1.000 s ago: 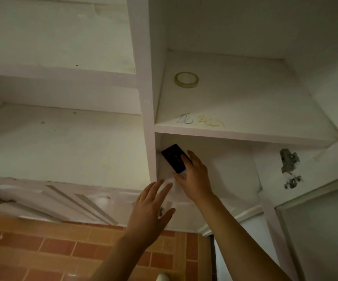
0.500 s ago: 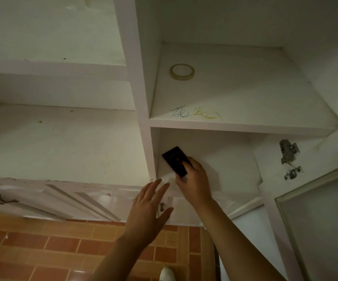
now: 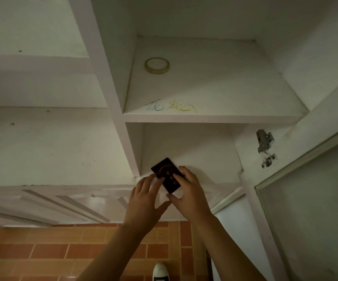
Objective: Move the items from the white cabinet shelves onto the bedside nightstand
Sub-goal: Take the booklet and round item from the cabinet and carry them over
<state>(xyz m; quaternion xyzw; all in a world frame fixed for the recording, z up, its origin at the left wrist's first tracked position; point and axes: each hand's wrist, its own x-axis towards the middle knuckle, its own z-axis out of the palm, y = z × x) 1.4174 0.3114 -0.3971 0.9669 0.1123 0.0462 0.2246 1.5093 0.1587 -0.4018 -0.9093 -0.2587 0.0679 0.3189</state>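
Observation:
A small dark booklet (image 3: 165, 173) with gold lettering is at the front edge of the lower right shelf of the white cabinet (image 3: 204, 118). My right hand (image 3: 188, 193) grips it, fingers over its right side and thumb under its lower corner. Beside it, my left hand (image 3: 143, 201) reaches up with straight fingers, whose tips touch the booklet's left edge. A roll of clear tape (image 3: 157, 65) lies flat at the back left of the shelf above. The nightstand is not in view.
Blue and yellow scribbles (image 3: 170, 106) mark the front of the upper shelf. A metal hinge (image 3: 264, 142) sits on the right cabinet side, next to an open glass-panelled door (image 3: 314, 199). Wide shelves extend left. Orange floor tiles (image 3: 42, 250) and a white shoe (image 3: 160, 270) lie below.
My right hand drew the booklet out towards the shelf's front edge. My left hand rose and closed in until its fingertips met the booklet.

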